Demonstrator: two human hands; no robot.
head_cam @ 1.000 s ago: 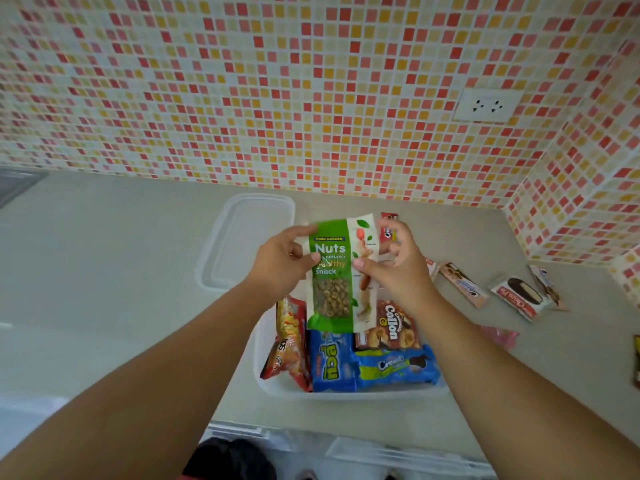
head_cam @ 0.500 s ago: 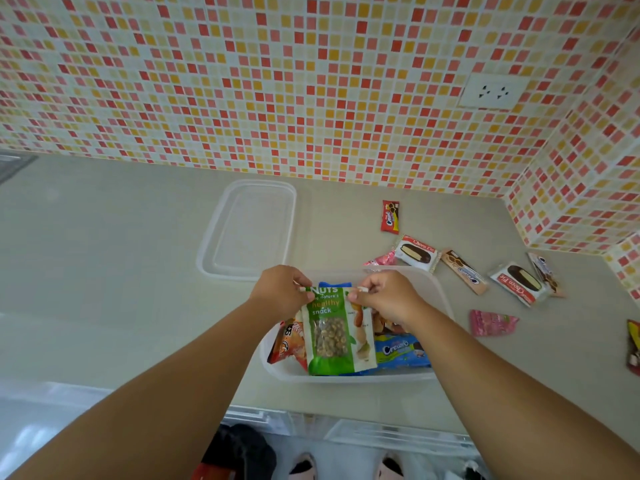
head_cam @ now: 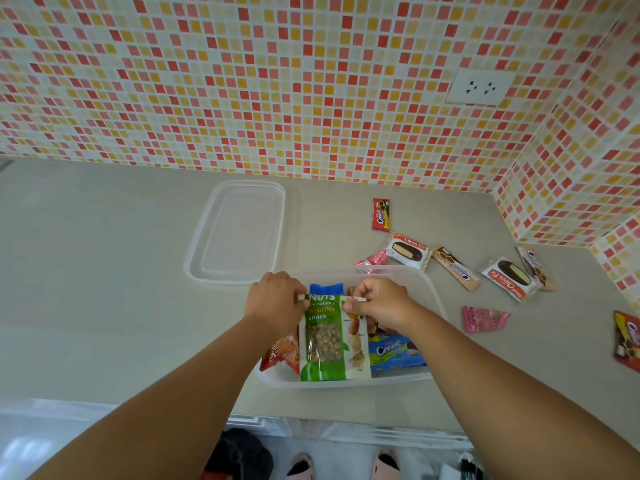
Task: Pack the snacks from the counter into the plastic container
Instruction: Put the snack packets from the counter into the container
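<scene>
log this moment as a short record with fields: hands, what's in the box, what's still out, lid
left hand: left hand pinches the top left corner of the nuts bag
right hand: right hand pinches its top right corner
nuts bag: lowered into the box, on top of other packs
also in box: blue cream pack, orange pack
still on counter: two choco pies, red pack, pink pack
lid: lid off, flat behind the box
</scene>
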